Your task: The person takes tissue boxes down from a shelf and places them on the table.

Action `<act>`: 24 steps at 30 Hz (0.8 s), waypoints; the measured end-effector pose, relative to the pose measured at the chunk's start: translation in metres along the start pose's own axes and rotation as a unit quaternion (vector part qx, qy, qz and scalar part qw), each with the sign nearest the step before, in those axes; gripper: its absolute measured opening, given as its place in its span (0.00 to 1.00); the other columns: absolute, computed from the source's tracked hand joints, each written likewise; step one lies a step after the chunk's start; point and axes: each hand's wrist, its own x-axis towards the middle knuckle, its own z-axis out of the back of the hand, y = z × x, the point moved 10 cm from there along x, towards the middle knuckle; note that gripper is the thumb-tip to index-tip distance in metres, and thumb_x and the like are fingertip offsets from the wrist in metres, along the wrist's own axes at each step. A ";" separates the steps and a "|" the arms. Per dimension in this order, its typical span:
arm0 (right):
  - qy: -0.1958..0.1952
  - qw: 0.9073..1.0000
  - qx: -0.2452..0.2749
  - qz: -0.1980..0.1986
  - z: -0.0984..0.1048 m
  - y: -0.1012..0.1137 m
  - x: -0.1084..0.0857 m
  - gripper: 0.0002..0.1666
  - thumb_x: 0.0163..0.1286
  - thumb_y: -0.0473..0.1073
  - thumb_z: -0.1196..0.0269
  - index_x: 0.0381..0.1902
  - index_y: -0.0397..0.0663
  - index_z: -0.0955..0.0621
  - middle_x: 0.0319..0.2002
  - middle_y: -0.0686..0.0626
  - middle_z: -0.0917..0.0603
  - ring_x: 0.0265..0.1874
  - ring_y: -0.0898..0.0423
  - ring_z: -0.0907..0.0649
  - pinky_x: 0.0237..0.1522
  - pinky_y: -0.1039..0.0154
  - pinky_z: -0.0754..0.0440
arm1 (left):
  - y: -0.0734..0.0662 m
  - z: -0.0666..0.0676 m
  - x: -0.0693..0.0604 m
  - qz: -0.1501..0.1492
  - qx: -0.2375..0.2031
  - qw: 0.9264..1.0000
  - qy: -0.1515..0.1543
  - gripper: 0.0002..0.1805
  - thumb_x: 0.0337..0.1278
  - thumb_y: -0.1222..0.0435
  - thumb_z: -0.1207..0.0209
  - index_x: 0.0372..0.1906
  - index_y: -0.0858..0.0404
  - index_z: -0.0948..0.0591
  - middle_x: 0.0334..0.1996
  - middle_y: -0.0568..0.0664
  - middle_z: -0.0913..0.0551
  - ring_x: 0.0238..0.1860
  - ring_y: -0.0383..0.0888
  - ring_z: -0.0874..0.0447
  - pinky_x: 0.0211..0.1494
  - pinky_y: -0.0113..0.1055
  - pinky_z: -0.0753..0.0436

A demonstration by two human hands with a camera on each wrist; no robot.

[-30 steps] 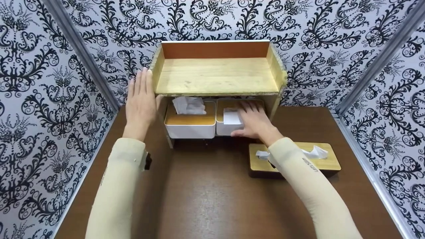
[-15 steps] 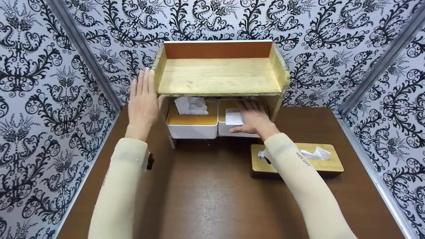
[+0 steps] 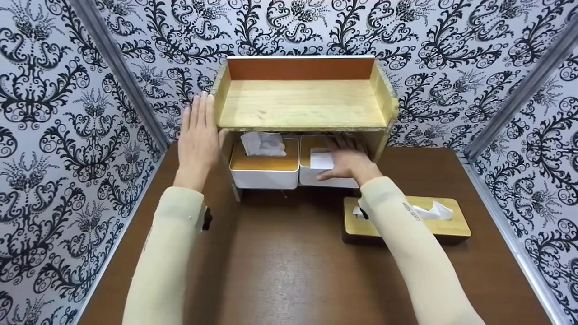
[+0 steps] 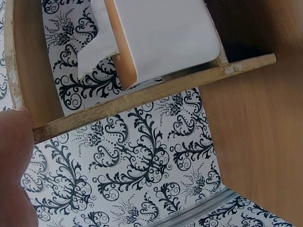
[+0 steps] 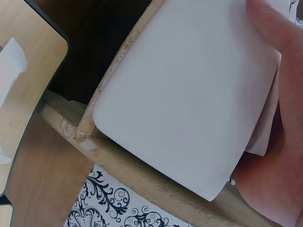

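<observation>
My left hand point(image 3: 198, 144) lies flat against the left side of a small wooden shelf point(image 3: 302, 101), fingers straight and pointing away; in the left wrist view part of the hand point(image 4: 13, 161) touches the shelf's edge point(image 4: 118, 103). Two white tissue boxes with wooden lids stand side by side in the lower compartment. On the right box point(image 3: 332, 181), my right hand point(image 3: 350, 163) rests with fingers spread over the lid and the thumb at the front face. That box's white face point(image 5: 180, 94) fills much of the right wrist view, the hand point(image 5: 291, 113) touching it. The left box point(image 3: 264, 179) has crumpled tissue sticking out.
A long tissue box point(image 3: 451, 228) with a light wooden lid and dark sides stands on the brown table point(image 3: 280, 262) at the right, partly under my right sleeve. Patterned walls point(image 3: 298, 27) with metal edge strips enclose the back and sides.
The shelf and boxes appear slightly further right in the head view. My right forearm has shifted a little forward and left relative to the long box; both hands keep their contacts.
</observation>
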 end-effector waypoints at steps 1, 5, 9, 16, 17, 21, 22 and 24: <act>0.005 1.000 0.000 -0.001 -0.001 -0.001 0.000 0.77 0.45 0.79 0.34 0.79 0.59 0.64 0.80 0.43 0.63 0.78 0.40 0.60 0.76 0.35 0.61 | 0.000 0.000 0.000 0.000 0.000 1.000 0.001 0.44 0.72 0.48 0.55 0.78 0.63 0.61 0.80 0.55 0.61 0.80 0.51 0.63 0.82 0.45 0.64; 0.014 1.000 -0.001 -0.004 0.000 -0.002 0.001 0.78 0.44 0.79 0.33 0.79 0.61 0.64 0.79 0.42 0.63 0.78 0.39 0.60 0.76 0.34 0.62 | -0.001 -0.001 0.001 -0.002 0.000 1.000 0.001 0.44 0.72 0.47 0.55 0.78 0.63 0.61 0.80 0.55 0.61 0.80 0.52 0.63 0.82 0.45 0.64; 0.014 1.000 0.000 -0.006 0.000 -0.001 0.002 0.79 0.42 0.78 0.31 0.79 0.63 0.64 0.80 0.43 0.62 0.78 0.39 0.59 0.75 0.33 0.62 | -0.001 0.001 0.001 -0.003 0.001 1.000 -0.006 0.44 0.71 0.48 0.54 0.78 0.63 0.61 0.80 0.55 0.60 0.80 0.52 0.61 0.82 0.45 0.63; 0.012 1.000 -0.004 -0.010 0.000 0.000 0.002 0.80 0.40 0.77 0.29 0.79 0.61 0.63 0.80 0.44 0.61 0.78 0.39 0.60 0.75 0.32 0.61 | -0.001 0.002 0.001 -0.002 -0.004 1.000 -0.008 0.44 0.71 0.49 0.52 0.78 0.64 0.59 0.79 0.56 0.58 0.80 0.53 0.60 0.82 0.46 0.62; 0.012 1.000 -0.006 -0.010 0.000 0.000 0.002 0.81 0.40 0.77 0.29 0.79 0.61 0.63 0.80 0.44 0.61 0.78 0.39 0.59 0.75 0.33 0.61 | 0.000 0.002 0.001 -0.002 -0.005 1.000 -0.010 0.44 0.70 0.49 0.52 0.78 0.65 0.58 0.79 0.56 0.58 0.80 0.53 0.59 0.82 0.46 0.62; 0.016 1.000 -0.011 -0.013 -0.002 0.000 0.003 0.81 0.40 0.77 0.30 0.79 0.60 0.63 0.80 0.44 0.62 0.78 0.41 0.60 0.75 0.34 0.61 | 0.000 0.002 0.001 -0.003 -0.011 1.000 -0.015 0.44 0.70 0.50 0.50 0.78 0.66 0.57 0.79 0.56 0.55 0.80 0.53 0.59 0.83 0.46 0.61; 0.016 1.000 -0.012 -0.013 -0.002 0.000 0.003 0.81 0.40 0.78 0.30 0.79 0.60 0.63 0.80 0.44 0.62 0.78 0.41 0.60 0.75 0.34 0.61 | -0.001 0.002 0.001 -0.004 -0.010 1.000 -0.016 0.44 0.70 0.50 0.50 0.78 0.66 0.57 0.79 0.57 0.55 0.80 0.53 0.58 0.83 0.46 0.61; 0.014 1.000 -0.012 -0.013 -0.002 0.000 0.004 0.81 0.39 0.78 0.30 0.79 0.61 0.64 0.80 0.44 0.62 0.78 0.41 0.60 0.75 0.33 0.61 | 0.000 0.002 0.001 -0.003 -0.010 1.000 -0.016 0.44 0.70 0.50 0.51 0.78 0.65 0.57 0.79 0.56 0.56 0.80 0.52 0.59 0.83 0.45 0.61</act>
